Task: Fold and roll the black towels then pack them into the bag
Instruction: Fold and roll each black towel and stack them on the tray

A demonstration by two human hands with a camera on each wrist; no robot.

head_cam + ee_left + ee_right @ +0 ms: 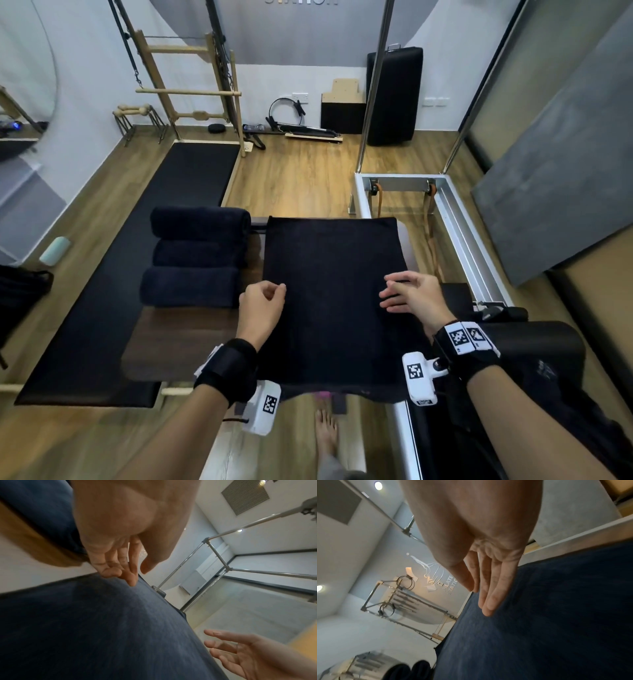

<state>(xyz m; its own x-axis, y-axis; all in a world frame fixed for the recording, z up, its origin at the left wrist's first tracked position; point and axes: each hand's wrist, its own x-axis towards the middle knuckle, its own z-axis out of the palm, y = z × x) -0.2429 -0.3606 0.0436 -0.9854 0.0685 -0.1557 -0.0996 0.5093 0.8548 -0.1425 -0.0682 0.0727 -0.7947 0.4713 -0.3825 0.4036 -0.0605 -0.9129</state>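
A black towel [332,291] lies folded flat in a long rectangle on the wooden table [178,339] in front of me. Three rolled black towels [198,255] sit side by side to its left. My left hand [262,303] hovers over the towel's left edge with fingers loosely curled, holding nothing; in the left wrist view the fingertips [131,580] just reach the cloth [85,628]. My right hand [409,291] hangs over the right edge, fingers relaxed and spread; its fingers [489,601] lie just above the towel [539,615]. A dark bag [20,291] lies at the far left.
A black padded mat [137,274] runs along the left of the table. A metal reformer frame [459,219] stands at the right, with a black padded block [534,346] near my right arm. My bare foot [325,435] is on the wooden floor below.
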